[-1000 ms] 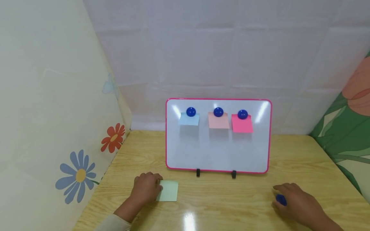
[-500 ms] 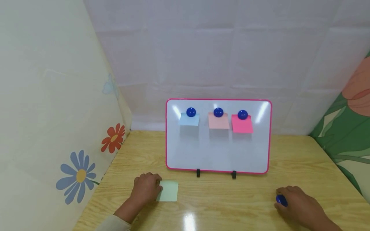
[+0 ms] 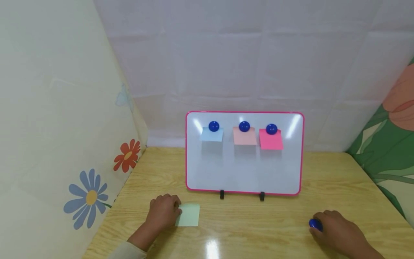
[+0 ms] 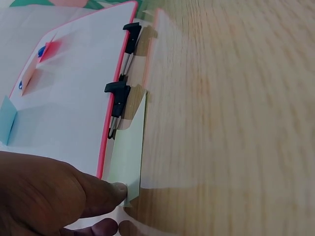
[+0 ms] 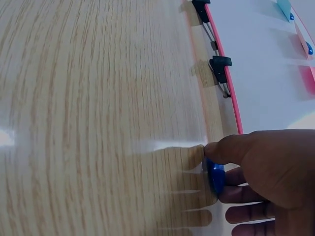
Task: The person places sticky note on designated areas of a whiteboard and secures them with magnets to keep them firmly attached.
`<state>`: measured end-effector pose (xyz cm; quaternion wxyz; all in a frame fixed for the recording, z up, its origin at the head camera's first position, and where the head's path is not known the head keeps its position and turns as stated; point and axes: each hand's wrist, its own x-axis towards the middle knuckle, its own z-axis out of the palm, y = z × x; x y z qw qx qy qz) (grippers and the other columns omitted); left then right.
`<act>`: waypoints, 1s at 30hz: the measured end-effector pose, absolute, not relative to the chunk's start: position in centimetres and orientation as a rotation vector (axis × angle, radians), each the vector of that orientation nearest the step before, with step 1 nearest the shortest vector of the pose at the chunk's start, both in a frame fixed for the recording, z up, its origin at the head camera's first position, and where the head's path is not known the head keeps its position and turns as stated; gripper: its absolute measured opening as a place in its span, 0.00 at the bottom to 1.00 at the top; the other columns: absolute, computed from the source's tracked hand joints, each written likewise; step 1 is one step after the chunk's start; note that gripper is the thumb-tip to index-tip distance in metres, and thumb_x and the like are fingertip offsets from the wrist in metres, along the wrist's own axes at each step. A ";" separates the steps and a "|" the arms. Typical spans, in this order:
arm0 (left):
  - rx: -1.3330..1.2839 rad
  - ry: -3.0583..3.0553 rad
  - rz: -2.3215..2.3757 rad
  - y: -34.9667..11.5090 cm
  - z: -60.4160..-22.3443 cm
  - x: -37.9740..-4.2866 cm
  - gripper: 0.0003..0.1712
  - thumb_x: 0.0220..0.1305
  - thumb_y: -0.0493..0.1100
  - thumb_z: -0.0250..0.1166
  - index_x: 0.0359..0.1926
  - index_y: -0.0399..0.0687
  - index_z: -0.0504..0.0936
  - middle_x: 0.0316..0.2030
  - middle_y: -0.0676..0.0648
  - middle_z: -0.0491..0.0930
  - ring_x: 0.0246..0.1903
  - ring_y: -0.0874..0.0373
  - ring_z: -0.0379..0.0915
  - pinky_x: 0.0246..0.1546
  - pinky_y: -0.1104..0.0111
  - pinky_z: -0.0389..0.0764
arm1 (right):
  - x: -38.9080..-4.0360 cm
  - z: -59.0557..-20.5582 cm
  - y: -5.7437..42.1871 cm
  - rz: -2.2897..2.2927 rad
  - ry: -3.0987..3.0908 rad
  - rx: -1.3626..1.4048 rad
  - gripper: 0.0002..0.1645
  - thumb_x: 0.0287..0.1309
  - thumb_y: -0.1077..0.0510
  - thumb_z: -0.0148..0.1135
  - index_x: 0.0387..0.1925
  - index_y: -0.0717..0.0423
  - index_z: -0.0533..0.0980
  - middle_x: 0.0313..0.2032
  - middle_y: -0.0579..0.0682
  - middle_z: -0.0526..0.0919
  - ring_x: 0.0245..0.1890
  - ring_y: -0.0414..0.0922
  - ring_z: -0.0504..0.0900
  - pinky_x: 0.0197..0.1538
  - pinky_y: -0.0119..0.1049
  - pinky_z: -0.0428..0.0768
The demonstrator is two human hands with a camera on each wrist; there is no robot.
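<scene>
At the left of the table, my left hand pinches the left edge of a pale green sticky note. The left wrist view shows the thumb on the corner of that note, whose far part lies close over the wood. On the right side, my right hand holds a round blue magnet between thumb and fingers. Seen from the right wrist, the magnet stands on edge close at the tabletop, with the thumb at one end and fingertips at the other.
A pink-framed whiteboard stands upright on black stand feet at mid-table. Blue magnets hold a light blue note, a peach note and a bright pink note on it. White cloth hangs behind.
My right thumb and fingers have drawn together round the blue magnet, and the hand has shifted slightly. My left hand keeps its place at the green sticky note.
</scene>
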<state>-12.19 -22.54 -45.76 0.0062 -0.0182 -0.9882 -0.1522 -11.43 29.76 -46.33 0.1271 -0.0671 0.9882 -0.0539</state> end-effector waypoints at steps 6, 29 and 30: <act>-0.059 -3.084 -0.488 -22.5 -45.9 -12.1 0.07 0.59 0.40 0.76 0.32 0.52 0.83 0.26 0.54 0.72 0.31 0.53 0.67 0.38 0.53 0.66 | -11.4 -46.5 29.8 -0.173 2.858 -0.185 0.30 0.57 0.39 0.74 0.47 0.59 0.82 0.38 0.50 0.81 0.40 0.50 0.80 0.40 0.57 0.82; -0.140 -3.012 -0.561 -22.2 -45.5 -12.3 0.10 0.60 0.37 0.71 0.28 0.54 0.78 0.21 0.60 0.73 0.27 0.60 0.67 0.38 0.53 0.66 | -11.6 -46.5 29.9 -0.227 2.890 -0.204 0.30 0.53 0.38 0.76 0.44 0.58 0.81 0.34 0.47 0.78 0.36 0.45 0.77 0.34 0.50 0.81; -0.143 -3.011 -0.583 -22.1 -45.5 -12.3 0.10 0.60 0.37 0.71 0.28 0.54 0.78 0.21 0.60 0.73 0.26 0.60 0.67 0.38 0.54 0.66 | -11.6 -46.5 29.9 -0.229 2.894 -0.206 0.31 0.53 0.37 0.76 0.44 0.57 0.81 0.34 0.47 0.78 0.35 0.45 0.77 0.34 0.49 0.81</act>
